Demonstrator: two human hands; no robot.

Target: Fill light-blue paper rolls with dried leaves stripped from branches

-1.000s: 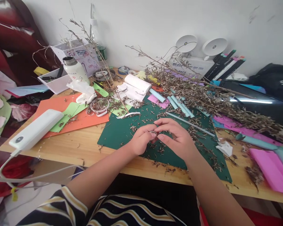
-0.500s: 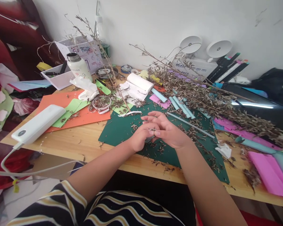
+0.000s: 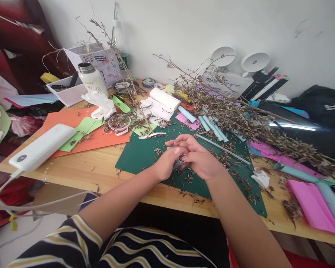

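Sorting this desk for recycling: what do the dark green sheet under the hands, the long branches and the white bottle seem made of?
Green sheet: matte, flat, probably card or a cutting mat. Branches: dried plant, brown, brittle-looking, shedding bits all over. Bottle: glossy white body with a silvery metal-looking cap; steel or plastic, unclear.

No wording could be read with certainty. Scribbled handwriting covered the clear box [image 3: 100, 63] at eleven o'clock, illegible. Blue print ran across the white fan unit [image 3: 229, 80] at one o'clock, too small to read. White lettering on the black bag [image 3: 324, 106] at two o'clock was blurred.
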